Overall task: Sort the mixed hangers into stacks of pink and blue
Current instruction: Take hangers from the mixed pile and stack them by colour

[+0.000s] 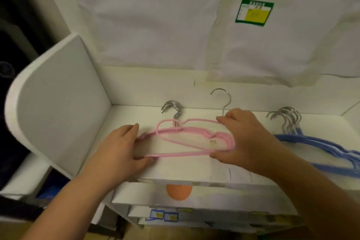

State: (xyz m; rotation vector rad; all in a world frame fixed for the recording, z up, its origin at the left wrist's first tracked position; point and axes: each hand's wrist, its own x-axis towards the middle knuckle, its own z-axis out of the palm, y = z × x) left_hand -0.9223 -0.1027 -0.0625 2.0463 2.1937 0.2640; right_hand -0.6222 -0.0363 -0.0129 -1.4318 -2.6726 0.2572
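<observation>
A stack of pink hangers (187, 132) lies in the middle of the white surface (175, 171), its metal hooks bunched at the back. One more pink hanger (198, 121) lies askew on top, its hook sticking up further right. My left hand (124, 148) grips the left end of the pink stack. My right hand (247, 138) pinches the askew hanger's upper bar with the fingers, and its thumb holds the stack's lower right corner. At the far right lies a stack of blue hangers (319, 146), touched by neither hand.
A white curved side panel (56, 101) stands at the left. White sheets with a green-and-yellow label (253, 12) hang behind. Flat white boxes (194, 200), one with an orange circle, are piled under the surface's front edge.
</observation>
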